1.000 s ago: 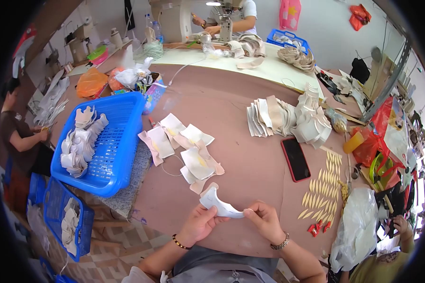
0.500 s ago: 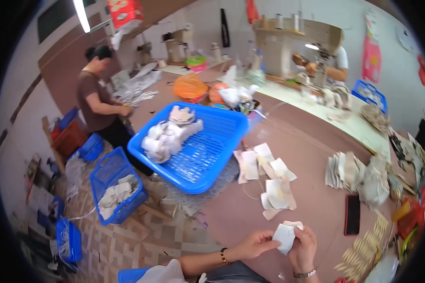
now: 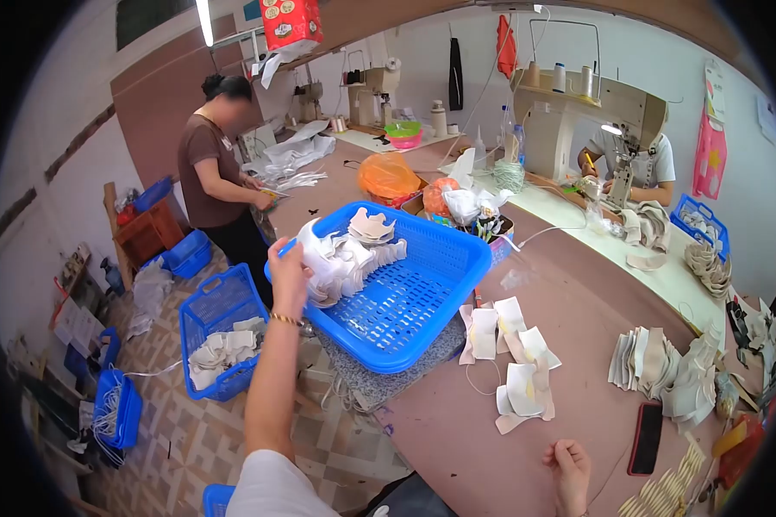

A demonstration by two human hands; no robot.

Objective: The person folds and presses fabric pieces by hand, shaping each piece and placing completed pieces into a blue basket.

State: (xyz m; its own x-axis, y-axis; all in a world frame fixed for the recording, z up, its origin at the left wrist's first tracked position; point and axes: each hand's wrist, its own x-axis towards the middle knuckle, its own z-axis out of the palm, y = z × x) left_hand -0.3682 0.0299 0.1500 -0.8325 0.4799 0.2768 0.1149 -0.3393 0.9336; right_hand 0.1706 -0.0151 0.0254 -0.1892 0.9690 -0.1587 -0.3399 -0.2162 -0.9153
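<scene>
Well, pale pieces (image 3: 341, 265) in basket (image 3: 416, 297).

White walls (image 3: 422, 69) noted; brown panel (image 3: 168, 108) mounted at left. Floor (image 3: 181, 448) covered in patterned beige-and-brown tiles. Lit tube lamp (image 3: 204, 21) hung at upper left. Brown-topped table (image 3: 578, 284) bordered along its far edge by a pale counter (image 3: 612, 250); wooden cabinet (image 3: 149, 231) placed near the left wall.

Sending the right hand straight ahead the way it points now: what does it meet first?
Probably the near end of the loose cut pieces on the table. The right hand might just pass their right side; its height above the table is unclear.
</scene>
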